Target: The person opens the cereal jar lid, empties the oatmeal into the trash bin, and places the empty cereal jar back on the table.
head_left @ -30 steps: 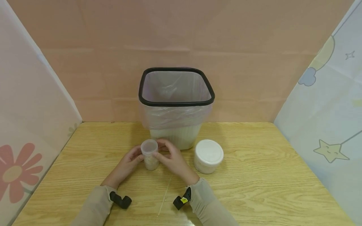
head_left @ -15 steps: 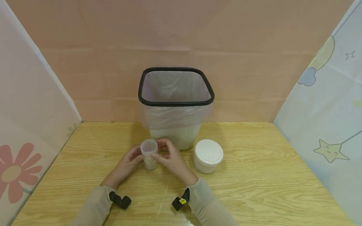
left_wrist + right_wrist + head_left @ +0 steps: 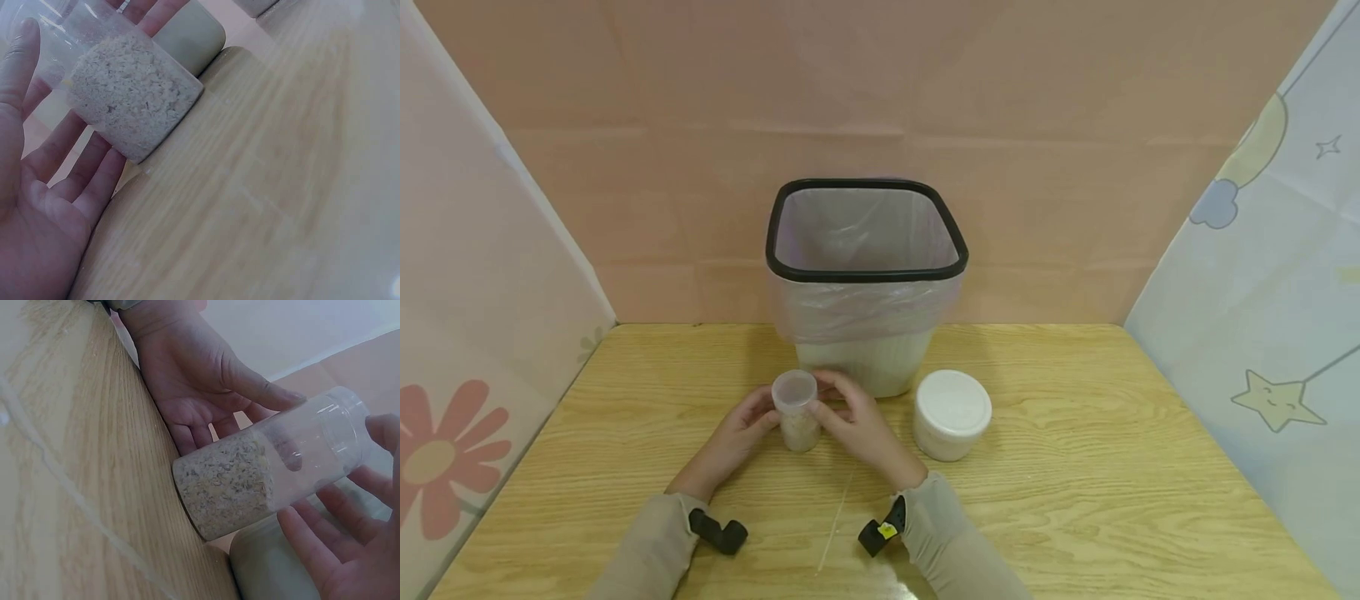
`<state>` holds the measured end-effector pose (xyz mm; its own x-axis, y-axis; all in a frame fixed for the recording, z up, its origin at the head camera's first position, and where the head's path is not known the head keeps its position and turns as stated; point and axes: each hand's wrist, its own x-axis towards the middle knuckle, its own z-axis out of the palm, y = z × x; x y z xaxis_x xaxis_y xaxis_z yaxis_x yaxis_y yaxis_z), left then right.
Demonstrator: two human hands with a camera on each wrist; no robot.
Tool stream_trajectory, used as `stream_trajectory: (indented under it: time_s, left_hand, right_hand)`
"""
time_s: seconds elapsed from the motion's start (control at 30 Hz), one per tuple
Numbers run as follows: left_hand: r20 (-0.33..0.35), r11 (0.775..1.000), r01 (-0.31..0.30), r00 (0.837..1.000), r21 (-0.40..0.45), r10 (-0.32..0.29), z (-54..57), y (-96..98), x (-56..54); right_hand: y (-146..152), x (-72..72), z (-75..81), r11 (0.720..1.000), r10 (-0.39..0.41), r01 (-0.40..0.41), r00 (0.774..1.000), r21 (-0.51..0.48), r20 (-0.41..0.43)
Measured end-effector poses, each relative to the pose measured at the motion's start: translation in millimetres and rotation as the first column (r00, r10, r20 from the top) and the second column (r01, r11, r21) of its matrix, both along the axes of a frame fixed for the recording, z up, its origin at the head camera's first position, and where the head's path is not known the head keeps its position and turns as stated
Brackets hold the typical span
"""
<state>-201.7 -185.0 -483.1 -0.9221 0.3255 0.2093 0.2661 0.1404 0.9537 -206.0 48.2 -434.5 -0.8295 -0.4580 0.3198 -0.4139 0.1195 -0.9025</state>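
A clear plastic jar stands upright on the table, just in front of the bin. In the right wrist view, pale flakes with dark specks fill roughly its lower half, and a translucent lid tops it. My left hand holds the jar's left side, its thumb at the upper wall and its fingers behind, as the left wrist view shows. From the other side my right hand grips near the lid, with the thumb in front and fingers around the back.
Behind the jar stands a bin with a black rim and a pinkish plastic liner. A round white lidded tub sits to the right. A thin pale strip lies on the wooden table between the forearms.
The right thumb has shifted slightly along the jar near the lid, first left and then back right. The jar and left hand stay in place.
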Motion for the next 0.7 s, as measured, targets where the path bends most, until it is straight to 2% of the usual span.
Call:
stream_trajectory:
  time_s: [0.37, 0.7]
  left_hand:
    - [0.008, 1.000, 0.004, 1.000, -0.004, -0.004, 1.4, -0.2, 0.8]
    - [0.004, 1.000, 0.000, 1.000, 0.002, 0.000, 0.4, 0.3, -0.2]
  right_hand:
    - [-2.6, 3.2, 3.9, 0.999, -0.020, 0.023, 0.999, -0.050, 0.051]
    - [-1.7, -0.7, -3.4, 1.000, -0.009, 0.009, 1.000, -0.020, 0.001]
